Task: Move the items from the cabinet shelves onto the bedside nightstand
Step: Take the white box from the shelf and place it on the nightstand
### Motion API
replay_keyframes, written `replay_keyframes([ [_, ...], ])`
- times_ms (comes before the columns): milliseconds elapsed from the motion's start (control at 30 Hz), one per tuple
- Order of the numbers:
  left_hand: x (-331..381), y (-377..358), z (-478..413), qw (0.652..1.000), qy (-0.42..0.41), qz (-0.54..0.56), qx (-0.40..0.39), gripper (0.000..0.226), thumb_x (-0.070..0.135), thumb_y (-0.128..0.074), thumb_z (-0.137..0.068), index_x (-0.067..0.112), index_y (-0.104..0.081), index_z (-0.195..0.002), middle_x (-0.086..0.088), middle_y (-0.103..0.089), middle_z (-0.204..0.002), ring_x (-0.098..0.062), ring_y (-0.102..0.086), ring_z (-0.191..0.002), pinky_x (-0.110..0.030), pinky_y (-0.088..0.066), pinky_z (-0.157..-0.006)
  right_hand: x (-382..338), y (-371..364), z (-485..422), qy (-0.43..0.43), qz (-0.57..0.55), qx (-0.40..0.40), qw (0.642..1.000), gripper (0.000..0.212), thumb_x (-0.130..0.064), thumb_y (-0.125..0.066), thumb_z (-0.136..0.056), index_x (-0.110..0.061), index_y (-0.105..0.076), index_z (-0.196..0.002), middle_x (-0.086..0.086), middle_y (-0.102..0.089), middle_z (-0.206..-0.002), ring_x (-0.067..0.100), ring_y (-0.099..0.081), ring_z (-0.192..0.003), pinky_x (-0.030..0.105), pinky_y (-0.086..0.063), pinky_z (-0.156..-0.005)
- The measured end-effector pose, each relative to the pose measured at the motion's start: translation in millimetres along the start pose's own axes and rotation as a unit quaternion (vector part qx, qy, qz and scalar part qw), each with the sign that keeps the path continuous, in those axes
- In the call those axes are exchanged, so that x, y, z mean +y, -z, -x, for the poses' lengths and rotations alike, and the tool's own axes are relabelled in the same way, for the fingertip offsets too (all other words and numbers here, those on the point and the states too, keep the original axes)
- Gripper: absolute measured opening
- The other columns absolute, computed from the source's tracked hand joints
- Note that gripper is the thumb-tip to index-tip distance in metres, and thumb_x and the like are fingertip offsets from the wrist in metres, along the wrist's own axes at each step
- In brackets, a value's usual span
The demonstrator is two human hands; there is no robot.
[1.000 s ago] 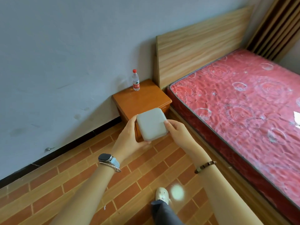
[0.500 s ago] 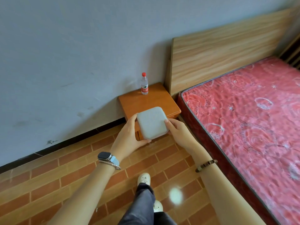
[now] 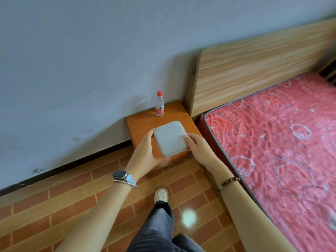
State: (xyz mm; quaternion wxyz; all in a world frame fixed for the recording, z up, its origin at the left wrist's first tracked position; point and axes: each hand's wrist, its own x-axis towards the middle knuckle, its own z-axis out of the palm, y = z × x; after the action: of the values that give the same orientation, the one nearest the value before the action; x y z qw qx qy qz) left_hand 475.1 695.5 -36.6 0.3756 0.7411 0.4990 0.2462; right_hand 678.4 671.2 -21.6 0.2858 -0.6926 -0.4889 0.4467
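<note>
Nearer the bench [image 3: 141, 124] now, the person is carrying the white box [image 3: 170, 138] at its front edge, left hand [image 3: 145, 153] and right hand [image 3: 198, 148] gripping opposite sides; seemingly light, rigid, smooth.

Both arms stretch forward, the left hand [image 3: 145, 151] and right hand [image 3: 198, 148] gripping opposite sides of the box [image 3: 170, 138].

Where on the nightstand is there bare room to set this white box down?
The nightstand shows bare wood left of the water bottle and between it and the headboard. Crowded only at the bottle. The front lies hidden beneath the white box that the left hand and right hand hold.
</note>
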Motion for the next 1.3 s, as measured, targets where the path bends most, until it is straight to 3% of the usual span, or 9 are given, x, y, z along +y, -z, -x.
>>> replay_keyframes([
  [100,-12.5,4.8,-32.7,1.0,0.005,-0.003,-0.006,0.101,0.042,-0.081,-0.068,0.022,-0.019,-0.145,0.005,-0.035,-0.147,-0.007,-0.038,-0.13,-0.012,-0.036,-0.093,-4.4,-1.7,-35.9,-0.006,0.011,-0.006,1.0,0.043,-0.044,-0.037,-0.101,-0.018,-0.056,-0.13,-0.002,-0.064,-0.115,0.014,-0.06,-0.108,0.037,-0.05,-0.098],
  [300,-40.6,-3.4,-90.3,0.999,0.028,-0.012,-0.018,0.101,0.036,-0.081,-0.07,0.02,-0.017,-0.146,0.001,-0.033,-0.148,-0.008,-0.034,-0.133,-0.015,-0.031,-0.099,2.6,-7.8,-100.1,-0.039,0.001,0.009,0.999,0.043,-0.043,-0.039,-0.101,-0.017,-0.05,-0.134,0.0,-0.063,-0.118,0.015,-0.061,-0.108,0.039,-0.053,-0.095],
  [467,-72.9,-29.5,-130.4,0.997,0.063,-0.021,-0.031,0.106,0.031,-0.075,-0.079,0.02,0.003,-0.15,-0.002,-0.023,-0.154,-0.012,-0.028,-0.138,-0.019,-0.026,-0.106,20.6,-8.6,-157.1,-0.06,-0.016,0.001,0.998,0.036,-0.04,-0.043,-0.1,-0.02,-0.048,-0.13,0.0,-0.067,-0.111,0.015,-0.065,-0.103,0.039,-0.054,-0.093],
  [533,-86.0,-44.0,-144.8,0.997,0.064,-0.018,-0.035,0.099,0.029,-0.07,-0.083,0.022,0.003,-0.15,0.0,-0.025,-0.153,-0.01,-0.03,-0.137,-0.028,-0.032,-0.111,33.4,-10.6,-177.1,-0.068,-0.027,0.0,0.997,0.033,-0.039,-0.044,-0.1,-0.022,-0.049,-0.128,-0.001,-0.067,-0.109,0.014,-0.065,-0.103,0.038,-0.054,-0.093],
  [667,-116.6,-82.4,-170.5,0.996,0.083,-0.002,-0.031,0.089,0.029,-0.061,-0.088,0.025,0.002,-0.15,0.0,-0.03,-0.15,-0.01,-0.037,-0.133,-0.038,-0.041,-0.106,65.2,-17.2,-214.3,-0.088,-0.021,0.008,0.996,0.034,-0.036,-0.044,-0.101,-0.021,-0.048,-0.131,-0.001,-0.066,-0.111,0.011,-0.062,-0.1,0.015,-0.047,-0.071],
  [800,-148.4,-125.8,-192.4,0.995,0.099,-0.026,-0.008,0.093,0.026,-0.064,-0.087,0.024,0.005,-0.15,-0.002,-0.028,-0.15,-0.012,-0.038,-0.131,-0.026,-0.039,-0.103,103.0,-21.5,-251.7,-0.095,-0.014,0.007,0.995,0.034,-0.033,-0.041,-0.102,-0.023,-0.048,-0.133,-0.002,-0.064,-0.113,-0.004,-0.055,-0.086,0.009,-0.04,-0.059],
  [867,-163.0,-145.8,-203.1,0.994,0.105,-0.033,0.002,0.092,0.025,-0.066,-0.087,0.022,0.001,-0.15,-0.003,-0.03,-0.15,-0.012,-0.041,-0.128,-0.023,-0.04,-0.098,124.7,-24.3,-269.3,-0.098,-0.013,0.006,0.995,0.035,-0.033,-0.039,-0.103,-0.023,-0.047,-0.135,-0.002,-0.062,-0.117,-0.001,-0.056,-0.089,0.009,-0.041,-0.063],
  [1000,-191.2,-181.4,-223.9,0.991,0.121,-0.061,0.004,0.088,0.028,-0.065,-0.087,0.02,-0.004,-0.149,-0.005,-0.032,-0.146,-0.015,-0.047,-0.122,-0.025,-0.047,-0.091,166.6,-32.9,-304.1,-0.09,0.008,0.005,0.996,0.037,-0.031,-0.037,-0.103,-0.021,-0.047,-0.137,0.002,-0.052,-0.13,0.008,-0.047,-0.107,0.022,-0.035,-0.087],
  [1300,-243.2,-246.5,-289.4,0.989,0.117,-0.094,0.011,0.088,0.03,-0.065,-0.086,0.013,-0.007,-0.15,-0.009,-0.033,-0.148,-0.02,-0.046,-0.128,-0.027,-0.046,-0.094,228.7,-38.2,-383.0,-0.08,0.041,0.017,0.996,0.04,-0.027,-0.032,-0.105,-0.015,-0.044,-0.142,0.005,-0.05,-0.133,0.007,-0.037,-0.109,0.023,-0.028,-0.09],
])
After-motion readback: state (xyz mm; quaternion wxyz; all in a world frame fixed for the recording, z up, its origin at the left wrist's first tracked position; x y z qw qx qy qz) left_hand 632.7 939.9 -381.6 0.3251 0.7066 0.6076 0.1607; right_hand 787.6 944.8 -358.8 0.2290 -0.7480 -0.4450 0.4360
